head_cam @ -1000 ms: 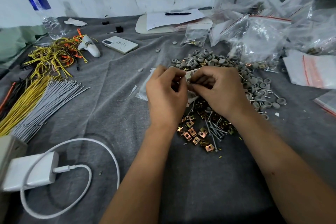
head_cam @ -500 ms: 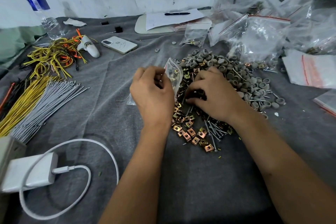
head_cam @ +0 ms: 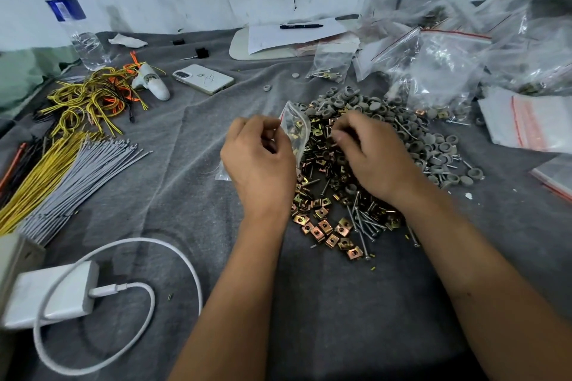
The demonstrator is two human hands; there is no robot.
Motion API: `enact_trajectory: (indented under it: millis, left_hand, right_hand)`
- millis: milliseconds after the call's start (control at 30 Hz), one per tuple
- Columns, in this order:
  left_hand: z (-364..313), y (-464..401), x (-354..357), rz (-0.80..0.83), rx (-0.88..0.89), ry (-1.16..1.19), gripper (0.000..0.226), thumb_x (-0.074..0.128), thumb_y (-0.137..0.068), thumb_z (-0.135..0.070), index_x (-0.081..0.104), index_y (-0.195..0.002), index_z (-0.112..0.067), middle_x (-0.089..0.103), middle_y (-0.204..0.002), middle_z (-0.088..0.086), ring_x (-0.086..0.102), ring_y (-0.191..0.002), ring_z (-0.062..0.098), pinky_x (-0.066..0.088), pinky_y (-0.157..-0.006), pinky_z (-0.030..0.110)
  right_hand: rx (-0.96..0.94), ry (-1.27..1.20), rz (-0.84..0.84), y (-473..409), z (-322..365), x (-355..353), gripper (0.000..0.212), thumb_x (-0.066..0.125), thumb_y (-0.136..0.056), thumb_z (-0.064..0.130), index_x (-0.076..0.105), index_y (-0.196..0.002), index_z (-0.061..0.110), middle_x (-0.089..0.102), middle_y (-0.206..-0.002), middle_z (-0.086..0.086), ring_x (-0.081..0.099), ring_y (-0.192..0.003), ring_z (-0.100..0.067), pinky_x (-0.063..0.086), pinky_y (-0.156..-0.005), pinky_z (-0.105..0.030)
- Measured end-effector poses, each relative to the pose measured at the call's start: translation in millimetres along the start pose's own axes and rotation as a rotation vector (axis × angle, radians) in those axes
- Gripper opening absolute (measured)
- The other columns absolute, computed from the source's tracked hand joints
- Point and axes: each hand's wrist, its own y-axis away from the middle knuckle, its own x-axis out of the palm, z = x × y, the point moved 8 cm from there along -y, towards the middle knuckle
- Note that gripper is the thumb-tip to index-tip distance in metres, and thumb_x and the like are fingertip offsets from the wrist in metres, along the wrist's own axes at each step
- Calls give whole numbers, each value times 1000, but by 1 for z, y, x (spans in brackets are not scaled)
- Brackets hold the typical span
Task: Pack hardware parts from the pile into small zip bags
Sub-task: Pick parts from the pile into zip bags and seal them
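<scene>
Pinching the edge of a small zip bag (head_cam: pixel 294 130) between curled fingers and thumb, the left hand (head_cam: pixel 258 161) sat just left of the frame's centre, holding the bag mouth-up so that a few brass clips showed through the clear plastic. The right hand (head_cam: pixel 371 155) lay just right of it, over the middle of the hardware pile (head_cam: pixel 328 195), its fingers bent down among the parts; whether they held a piece could not be told, since the fingertips were blurred and turned away from the camera. That pile spread across the grey cloth (head_cam: pixel 340 303) at the centre and centre right: brass square clips (head_cam: pixel 325 226) toward the lower edge of the heap, long screws (head_cam: pixel 363 223) beside them, and grey round caps (head_cam: pixel 433 145) banked along the upper and right side. In the upper right of the frame stood a heap of large clear bags (head_cam: pixel 448 71) with red seal lines, and a stack of flat unused bags (head_cam: pixel 526 120) lay at the right edge. On the left side lay bundles of yellow and grey wires (head_cam: pixel 71 170), with tangled yellow and orange leads (head_cam: pixel 93 96) above them. A white phone (head_cam: pixel 202 79) rested face down at upper centre left, a water bottle (head_cam: pixel 74 18) stood in the upper left corner, and a white charger with its looped cable (head_cam: pixel 55 297) filled the lower left. A pen (head_cam: pixel 301 26) lay on paper at top centre.
</scene>
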Motion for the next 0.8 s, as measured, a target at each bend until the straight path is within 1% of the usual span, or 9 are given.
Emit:
enact_trajectory:
  millis: [67,133,200,267,333,500,600,700,800]
  left_hand:
    - [0,0,0,8,4,0,10,73,-85,-1,78,-90,-9,64,-85,0,56,-69,2,43,-67,9]
    - [0,-1,1,18,10,1,10,73,-85,-1,78,-90,-8,64,-86,0,57,-69,3,43,-66,9]
    - [0,-1,2,19,14,2,10,74,-85,-1,78,-90,-8,65,-86,1,57,-69,3,43,-66,8]
    - [-1,0,1,16,21,-1,10,73,-84,-1,78,-90,-7,65,-86,2,57,-69,5,42,-66,7]
    - [-2,0,1,16,28,-9,10,73,-84,0,78,-90,-7,66,-86,3,57,-70,6,42,-66,8]
    - [-3,0,1,22,38,-22,10,72,-85,0,77,-91,-6,65,-86,4,58,-71,9,43,-66,12]
    - [-4,0,1,23,43,-22,10,72,-85,1,77,-91,-6,65,-86,4,58,-70,10,43,-67,11]
    - [-3,-1,2,26,36,-23,11,72,-85,0,77,-91,-6,65,-87,4,57,-71,9,41,-67,8]
    - [-3,-1,3,29,34,-21,11,71,-85,1,77,-91,-6,66,-88,5,57,-72,9,41,-68,7]
  right_hand:
    - [43,-223,-59,0,-4,-7,6,55,-105,16,61,-104,16,71,-91,7,67,-80,-3,49,-65,-15]
    - [76,-363,-106,0,-9,-13,8,58,-103,12,63,-104,18,73,-90,4,70,-80,-3,52,-67,-18]
    - [81,-374,-120,0,-12,-16,13,62,-101,13,67,-108,23,73,-92,6,71,-86,-6,56,-76,-25]
    - [61,-327,-91,-1,-13,-15,18,67,-98,15,73,-110,28,73,-94,10,70,-89,-4,56,-81,-23]
    - [50,-283,-38,0,-12,-11,20,70,-96,15,76,-108,30,75,-92,13,70,-87,0,54,-80,-18]
    - [19,-298,109,2,-6,2,16,69,-96,12,72,-106,24,76,-79,10,71,-71,-5,56,-71,-23]
    - [-32,-199,241,5,1,16,12,71,-96,16,74,-98,27,73,-72,13,69,-67,0,51,-67,-15]
    - [-77,14,108,3,5,10,9,76,-92,25,78,-101,24,73,-87,14,67,-82,-1,55,-78,-25]
    - [-72,359,8,1,7,9,24,73,-91,42,77,-104,22,66,-95,4,60,-96,-17,50,-78,-32]
